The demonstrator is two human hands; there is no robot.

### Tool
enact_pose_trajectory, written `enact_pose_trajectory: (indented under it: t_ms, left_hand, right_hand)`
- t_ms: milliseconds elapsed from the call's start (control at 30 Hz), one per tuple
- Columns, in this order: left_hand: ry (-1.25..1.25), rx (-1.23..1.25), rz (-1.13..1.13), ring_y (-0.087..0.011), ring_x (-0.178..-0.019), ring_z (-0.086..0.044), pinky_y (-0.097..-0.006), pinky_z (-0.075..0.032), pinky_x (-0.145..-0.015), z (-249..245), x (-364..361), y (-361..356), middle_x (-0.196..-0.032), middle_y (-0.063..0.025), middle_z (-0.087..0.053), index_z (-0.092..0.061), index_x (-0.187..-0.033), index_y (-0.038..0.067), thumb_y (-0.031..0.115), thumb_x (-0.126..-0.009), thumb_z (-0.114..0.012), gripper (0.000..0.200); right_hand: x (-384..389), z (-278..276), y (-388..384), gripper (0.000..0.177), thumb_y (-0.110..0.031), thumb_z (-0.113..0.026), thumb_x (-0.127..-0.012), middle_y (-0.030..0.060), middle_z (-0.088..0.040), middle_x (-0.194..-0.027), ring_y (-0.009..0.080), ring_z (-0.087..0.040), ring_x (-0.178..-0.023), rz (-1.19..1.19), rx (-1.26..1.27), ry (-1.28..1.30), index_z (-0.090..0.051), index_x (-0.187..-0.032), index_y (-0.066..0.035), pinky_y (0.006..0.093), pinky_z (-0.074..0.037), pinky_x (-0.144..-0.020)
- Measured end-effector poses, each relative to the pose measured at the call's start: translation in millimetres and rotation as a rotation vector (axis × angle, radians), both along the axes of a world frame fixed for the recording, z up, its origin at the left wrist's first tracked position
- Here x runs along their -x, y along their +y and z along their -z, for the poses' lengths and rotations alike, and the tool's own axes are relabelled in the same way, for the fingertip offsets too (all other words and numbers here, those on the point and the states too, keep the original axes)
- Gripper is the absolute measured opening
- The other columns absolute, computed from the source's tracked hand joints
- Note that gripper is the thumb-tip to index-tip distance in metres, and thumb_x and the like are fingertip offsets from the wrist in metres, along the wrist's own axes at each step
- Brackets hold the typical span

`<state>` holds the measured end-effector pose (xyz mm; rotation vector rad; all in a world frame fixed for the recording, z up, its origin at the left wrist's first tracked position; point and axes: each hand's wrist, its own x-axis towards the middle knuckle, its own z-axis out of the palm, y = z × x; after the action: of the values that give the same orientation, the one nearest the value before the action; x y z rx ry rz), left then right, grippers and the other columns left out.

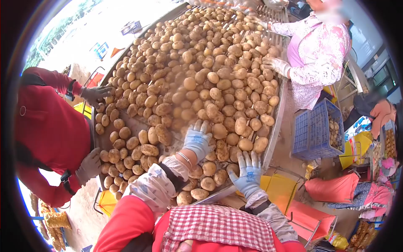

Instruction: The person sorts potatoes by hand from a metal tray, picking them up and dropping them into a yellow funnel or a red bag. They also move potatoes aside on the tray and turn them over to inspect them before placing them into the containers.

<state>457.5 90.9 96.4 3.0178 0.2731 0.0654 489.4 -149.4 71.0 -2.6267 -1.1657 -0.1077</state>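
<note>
Many brown potatoes (210, 90) cover a large metal sorting table (275, 138). My left hand (197, 143), in a pale blue and white glove, rests on potatoes near the table's front middle, fingers spread, holding none. At the front right edge my right hand (247, 173), gloved alike, has its fingers spread beside and against potatoes, with nothing gripped. Both wrists have grey-white sleeves with dark bands. A bare patch of table surface shows just left of my left hand.
A co-worker in red (54, 122) stands left, grey gloves at the table edge. Another in a pink patterned top (321, 50) reaches in from the right. A blue crate (310, 132) and yellow (279, 189) and red sacks (331, 189) stand right.
</note>
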Motion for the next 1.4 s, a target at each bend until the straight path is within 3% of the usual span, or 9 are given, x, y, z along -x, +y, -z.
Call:
enact_pose_trajectory:
  t_ms: [200, 300, 400, 500, 800, 1100, 1233, 1300, 1400]
  left_hand:
    - [-0.025, -0.027, -0.081, -0.0404, -0.138, -0.027, -0.0508, -0.023, -0.113, 27, -5, 0, -0.144, -0.0191, -0.038, -0.069, -0.108, 0.006, 0.045, -0.075, -0.069, 0.051]
    - [-0.044, 0.093, -0.131, -0.0422, -0.137, -0.028, -0.0516, -0.023, -0.113, -25, 18, -14, -0.144, -0.0211, -0.038, -0.066, -0.112, 0.003, 0.046, -0.074, -0.069, 0.057]
    - [-0.157, 0.474, 0.134, -0.0431, -0.142, -0.021, -0.0531, -0.017, -0.115, -8, 27, -35, -0.151, -0.0239, -0.027, -0.045, -0.138, 0.004, 0.05, -0.083, -0.062, 0.073]
    - [-0.245, 0.138, -0.166, -0.0414, -0.144, -0.016, -0.0517, -0.013, -0.116, -4, 19, -3, -0.154, -0.0243, -0.023, -0.028, -0.147, 0.002, 0.051, -0.089, -0.053, 0.079]
    - [0.05, 0.241, -0.073, -0.0325, -0.119, -0.051, -0.0459, -0.042, -0.098, -41, 89, 26, -0.123, -0.0151, -0.056, -0.061, -0.115, 0.007, 0.041, -0.087, -0.058, 0.044]
    - [0.119, -0.134, -0.227, -0.0304, -0.082, -0.066, -0.0428, -0.052, -0.065, 19, 9, 52, -0.099, -0.0127, -0.06, -0.054, -0.118, 0.011, 0.028, -0.084, -0.063, 0.039]
    - [0.298, 0.088, -0.198, -0.0306, -0.088, -0.067, -0.0405, -0.054, -0.071, -40, -3, 55, -0.109, -0.0156, -0.061, -0.056, -0.119, 0.01, 0.031, -0.083, -0.066, 0.042]
    - [0.233, 0.714, 0.021, -0.033, -0.108, -0.062, -0.042, -0.05, -0.088, -71, 6, 40, -0.124, -0.0187, -0.058, -0.055, -0.126, 0.01, 0.036, -0.086, -0.063, 0.049]
    - [-0.372, 0.304, 0.255, -0.0359, -0.127, -0.049, -0.0479, -0.037, -0.105, -59, -13, 43, -0.136, -0.02, -0.051, -0.049, -0.135, 0.011, 0.041, -0.088, -0.061, 0.056]
  right_hand:
    - [-4, 0, -9, 0.071, -0.044, -0.066, -0.08, 0.0161, -0.046, -0.139, 0.0385, -0.038, -0.132, -0.032, -0.053, -0.01, -0.045, -0.139, -0.011, 0.0549, -0.026, -0.111]
    - [-9, -14, -6, 0.064, -0.035, -0.066, -0.085, 0.0156, -0.048, -0.138, 0.0346, -0.048, -0.125, -0.072, -0.496, 0.324, -0.045, -0.14, -0.01, 0.0491, -0.038, -0.106]
    - [-2, -55, 9, 0.04, -0.023, -0.058, -0.094, 0.0129, -0.061, -0.114, 0.0206, -0.063, -0.097, 0.185, -1.291, 1.824, -0.055, -0.129, -0.004, 0.0326, -0.054, -0.077]
    - [-20, -47, 3, 0.036, -0.021, -0.058, -0.094, 0.0107, -0.065, -0.097, 0.0167, -0.063, -0.077, 0.104, -1.14, 1.905, -0.056, -0.125, -0.002, 0.0285, -0.052, -0.063]
    - [-29, -6, -4, 0.02, -0.005, -0.064, -0.076, 0.012, -0.069, -0.088, 0.0286, -0.065, -0.084, 0.07, -0.49, 0.376, -0.071, -0.094, -0.009, 0.038, -0.052, -0.078]
    - [-24, -9, -1, 0.017, -0.012, -0.063, -0.08, 0.0112, -0.069, -0.085, 0.0265, -0.065, -0.076, 0.01, -0.393, 0.226, -0.071, -0.094, -0.008, 0.0371, -0.053, -0.071]
    - [-32, -27, -1, 0.034, -0.027, -0.06, -0.093, 0.0122, -0.07, -0.098, 0.0184, -0.067, -0.076, 0.258, -0.652, 1.04, -0.064, -0.116, -0.003, 0.03, -0.054, -0.068]
    - [-32, -69, 6, 0.046, -0.035, -0.057, -0.095, 0.0136, -0.066, -0.109, 0.0199, -0.066, -0.079, 0.282, -0.872, 1.618, -0.053, -0.131, -0.005, 0.0301, -0.053, -0.068]
    - [-38, -58, 19, 0.056, -0.038, -0.055, -0.095, 0.0107, -0.063, -0.11, 0.0181, -0.063, -0.076, 0.163, -0.904, 1.972, -0.042, -0.139, -0.005, 0.0284, -0.05, -0.064]
